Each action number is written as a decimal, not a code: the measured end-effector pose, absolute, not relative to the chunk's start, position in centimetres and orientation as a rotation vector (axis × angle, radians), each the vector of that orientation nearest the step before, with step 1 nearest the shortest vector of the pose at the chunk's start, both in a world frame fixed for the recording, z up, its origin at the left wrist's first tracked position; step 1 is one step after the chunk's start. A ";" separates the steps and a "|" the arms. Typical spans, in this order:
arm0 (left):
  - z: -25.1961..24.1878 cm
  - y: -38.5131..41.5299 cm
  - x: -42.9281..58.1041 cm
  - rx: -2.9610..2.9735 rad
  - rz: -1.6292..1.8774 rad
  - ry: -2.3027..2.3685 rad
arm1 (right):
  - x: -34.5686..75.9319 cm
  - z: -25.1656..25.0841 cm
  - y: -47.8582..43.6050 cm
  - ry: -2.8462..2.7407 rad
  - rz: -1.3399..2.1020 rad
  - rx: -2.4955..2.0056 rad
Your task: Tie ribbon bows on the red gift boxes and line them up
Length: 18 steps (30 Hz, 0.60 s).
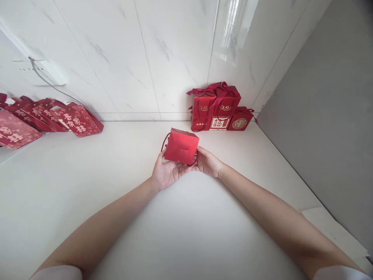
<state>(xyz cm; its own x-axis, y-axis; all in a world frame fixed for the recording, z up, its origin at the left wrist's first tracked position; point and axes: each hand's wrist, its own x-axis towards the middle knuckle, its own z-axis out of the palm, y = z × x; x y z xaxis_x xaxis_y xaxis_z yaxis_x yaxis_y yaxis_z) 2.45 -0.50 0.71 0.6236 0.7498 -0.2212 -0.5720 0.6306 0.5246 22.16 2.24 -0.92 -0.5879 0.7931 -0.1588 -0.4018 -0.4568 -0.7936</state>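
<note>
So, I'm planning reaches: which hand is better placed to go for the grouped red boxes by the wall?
Probably the right hand: it is nearer the grouped boxes, which stand towards its side. It and the left hand both hold a red box, so the left would need to support that alone.

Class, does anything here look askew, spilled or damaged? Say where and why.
Nothing looks spilled or plainly damaged. The red box held in the left hand and right hand is tilted, its folded end facing the camera, whereas the stacked red boxes by the wall look upright.
</note>
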 end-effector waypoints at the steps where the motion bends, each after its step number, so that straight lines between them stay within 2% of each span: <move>1: 0.7 -0.5 2.5 0.453 0.788 0.444 | 22.2 -0.8 2.2 -0.934 2.093 -0.675; 18: 0.7 -0.6 2.8 0.537 0.760 0.606 | 23.0 0.1 2.3 -0.916 2.216 -0.640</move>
